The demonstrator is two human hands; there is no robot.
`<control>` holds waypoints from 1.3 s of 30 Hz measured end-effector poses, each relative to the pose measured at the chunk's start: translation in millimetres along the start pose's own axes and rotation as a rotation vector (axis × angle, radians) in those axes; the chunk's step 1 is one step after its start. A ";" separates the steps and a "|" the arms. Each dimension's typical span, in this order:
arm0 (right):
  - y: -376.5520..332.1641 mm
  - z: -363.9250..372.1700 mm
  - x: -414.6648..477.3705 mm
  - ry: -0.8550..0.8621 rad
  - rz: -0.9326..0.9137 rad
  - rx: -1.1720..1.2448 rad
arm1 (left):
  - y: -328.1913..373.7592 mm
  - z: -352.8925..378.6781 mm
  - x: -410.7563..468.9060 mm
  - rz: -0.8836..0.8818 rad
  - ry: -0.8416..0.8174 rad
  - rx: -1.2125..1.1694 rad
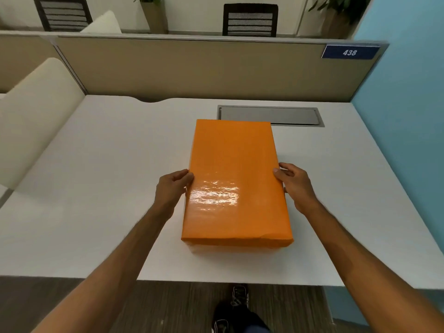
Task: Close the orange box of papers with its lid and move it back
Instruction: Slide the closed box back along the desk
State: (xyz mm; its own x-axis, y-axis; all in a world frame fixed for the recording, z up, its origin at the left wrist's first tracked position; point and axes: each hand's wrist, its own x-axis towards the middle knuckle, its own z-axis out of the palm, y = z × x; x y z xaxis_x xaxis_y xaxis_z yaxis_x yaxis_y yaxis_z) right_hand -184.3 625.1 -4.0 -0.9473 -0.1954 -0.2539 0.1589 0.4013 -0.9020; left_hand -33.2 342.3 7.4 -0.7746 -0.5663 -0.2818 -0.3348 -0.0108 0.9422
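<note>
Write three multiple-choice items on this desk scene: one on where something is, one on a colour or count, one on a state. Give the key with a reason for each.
1. Where is the grey cable hatch relative to the box?
A. Just past its far end, set in the desk
B. Under the near desk edge
C. Left of the box, by the left hand

2. What number is on the blue sign?
A. 483
B. 438
C. 348

3. What is the state of the box?
A. Open, papers showing
B. Lid leaning beside it
C. Closed, orange lid on top

Key:
1 A: the hatch is set in the desk just behind the box's far edge.
2 B: the white digits read 438.
3 C: the lid covers the whole top, with the left hand and right hand at its long sides.
</note>
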 end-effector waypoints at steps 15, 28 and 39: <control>14.4 -7.8 -45.5 -0.267 0.213 0.311 | -11.7 -3.2 -23.3 -0.249 -0.176 -0.079; -6.3 -0.5 -27.2 -0.313 0.204 0.319 | -3.8 -16.1 -17.5 -0.228 -0.101 -0.101; -38.7 37.0 3.5 -0.450 0.175 0.316 | 7.5 -53.1 -15.8 -0.208 0.035 -0.149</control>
State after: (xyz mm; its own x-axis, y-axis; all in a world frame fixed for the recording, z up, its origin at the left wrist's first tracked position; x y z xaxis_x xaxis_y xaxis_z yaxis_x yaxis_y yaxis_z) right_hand -183.5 575.8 17.1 -0.6987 -0.5393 -0.4700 0.4439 0.1884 -0.8760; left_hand 4.9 307.4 28.5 -0.6774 -0.5676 -0.4679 -0.4000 -0.2496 0.8819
